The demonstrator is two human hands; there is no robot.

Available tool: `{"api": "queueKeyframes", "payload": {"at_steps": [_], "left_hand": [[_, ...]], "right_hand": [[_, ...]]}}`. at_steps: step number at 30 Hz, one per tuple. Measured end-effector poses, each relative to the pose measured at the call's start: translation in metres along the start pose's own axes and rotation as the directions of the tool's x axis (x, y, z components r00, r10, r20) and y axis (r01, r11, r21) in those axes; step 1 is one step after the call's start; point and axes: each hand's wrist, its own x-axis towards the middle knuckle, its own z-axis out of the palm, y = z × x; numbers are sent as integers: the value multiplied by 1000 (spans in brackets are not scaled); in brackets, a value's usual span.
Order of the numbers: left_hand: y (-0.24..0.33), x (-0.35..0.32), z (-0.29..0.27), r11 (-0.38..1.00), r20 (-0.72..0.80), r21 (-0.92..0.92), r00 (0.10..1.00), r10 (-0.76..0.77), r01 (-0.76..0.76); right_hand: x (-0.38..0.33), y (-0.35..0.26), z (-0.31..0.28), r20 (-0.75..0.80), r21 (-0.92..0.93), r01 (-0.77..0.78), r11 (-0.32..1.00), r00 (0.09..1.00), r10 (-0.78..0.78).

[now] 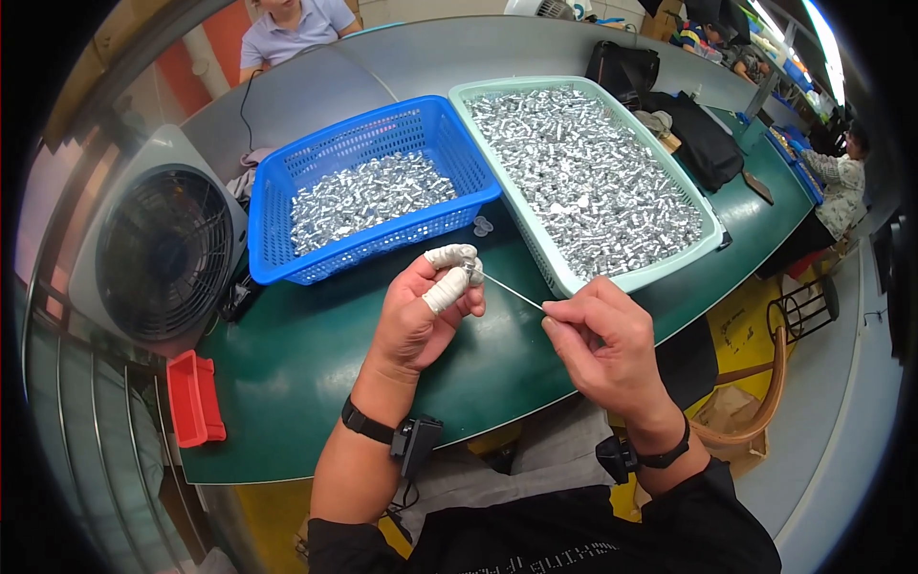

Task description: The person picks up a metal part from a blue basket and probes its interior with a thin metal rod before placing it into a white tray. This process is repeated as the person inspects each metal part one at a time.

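Hands: left hand (426, 311) pinches small metal piece | right hand (602, 340) grips thin wire (512, 290)

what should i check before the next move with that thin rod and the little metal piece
1. Right hand pinches the thin rod at its near end: ok.
2. Left hand holds a small metal piece at the rod's far tip, between taped fingertips: ok.
3. Whether the piece is actually on the rod: cannot tell, too small.
4. Blue basket with metal pieces stands in front of the left hand: ok.
5. Pale green basket, fuller, stands beside it: ok.
6. Green table bare under the hands: ok.
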Motion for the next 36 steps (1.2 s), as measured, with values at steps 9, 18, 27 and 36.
{"api": "queueKeyframes", "payload": {"at_steps": [9,18,27,36], "left_hand": [[13,-13,15,997,77,48,995,-63,59],[24,-12,6,981,-118,102,981,-152,164],[29,-16,16,990,64,101,994,87,-94],[32,-9,-5,973,-87,96,976,-200,208]], "right_hand": [[-6,3,16,191,500,-296,814,954,230],[-3,19,48,-28,-305,431,849,887,-461],[-3,7,52,-21,315,44,948,999,-39],[3,20,59,-51,-314,461,830,865,-500]]}}
